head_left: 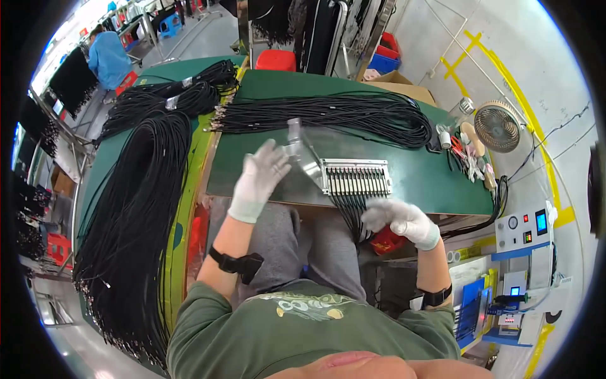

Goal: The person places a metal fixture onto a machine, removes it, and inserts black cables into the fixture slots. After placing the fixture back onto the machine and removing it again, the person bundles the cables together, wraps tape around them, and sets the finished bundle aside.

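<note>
A metal fixture (pixel 357 177) lies on the green table in front of me, with a row of several slim connectors side by side in it. Black cables (pixel 351 211) run from its near edge down over the table's front. Its clear-and-metal lid (pixel 305 155) stands swung up to the left, slightly blurred. My left hand (pixel 262 177), in a white glove, is raised just left of that lid, fingers apart and holding nothing. Near the fixture's right front corner, beside the cables, hovers my gloved right hand (pixel 404 221); its blurred fingers stretch leftward, apart from the thumb, with nothing seen in them.
Long black cable bundles (pixel 322 114) lie across the back of the table, and more (pixel 139 208) cover the left table. To the right are a small fan (pixel 497 126), hand tools (pixel 464 158) and a blue-and-white machine (pixel 524 230). A person in blue (pixel 110 60) sits far left.
</note>
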The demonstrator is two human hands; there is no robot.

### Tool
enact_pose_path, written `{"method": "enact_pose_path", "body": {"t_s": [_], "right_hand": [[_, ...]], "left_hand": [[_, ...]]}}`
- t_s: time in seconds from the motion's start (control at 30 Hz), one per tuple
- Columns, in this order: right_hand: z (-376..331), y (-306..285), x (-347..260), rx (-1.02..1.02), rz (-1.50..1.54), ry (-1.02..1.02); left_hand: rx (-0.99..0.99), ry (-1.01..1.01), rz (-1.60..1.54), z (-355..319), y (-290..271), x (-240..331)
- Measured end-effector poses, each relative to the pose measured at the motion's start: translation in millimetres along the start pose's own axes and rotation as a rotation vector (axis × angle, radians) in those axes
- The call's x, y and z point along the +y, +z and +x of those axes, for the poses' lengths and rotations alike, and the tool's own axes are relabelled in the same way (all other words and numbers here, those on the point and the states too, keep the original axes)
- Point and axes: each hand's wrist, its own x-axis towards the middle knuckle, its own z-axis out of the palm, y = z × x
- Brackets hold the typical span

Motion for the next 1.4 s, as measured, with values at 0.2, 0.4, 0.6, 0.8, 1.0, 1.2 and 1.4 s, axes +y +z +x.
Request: {"method": "enact_pose_path", "body": {"t_s": [0.2,0.4,0.6,0.8,1.0,1.2,1.4], "right_hand": [[-59,-66,144,0.476,-0.142,0.703],[-10,-57,218,0.224,0.282,0.149],[66,2,197,0.021,0.481,-0.039],[39,12,120,0.15,0.405,0.08],[29,34,99,0.221,0.625,0.203],[-3,62,152,0.161,0.669,0.267],[-49,79,129,0.015,0.72,0.281]], "left_hand": [[0.376,-0.078,0.029,-38,-40,49],[-0.026,0.402,1.719,-26,-17,14],[-0.41,0.014,2.279,25,18,-45],[-0.374,0.092,2.21,23,15,-45],[-0.374,0.11,2.263,24,18,-48],[-0.405,0.16,2.22,22,15,-52],[-0.437,0.075,2.236,23,20,-49]]}}
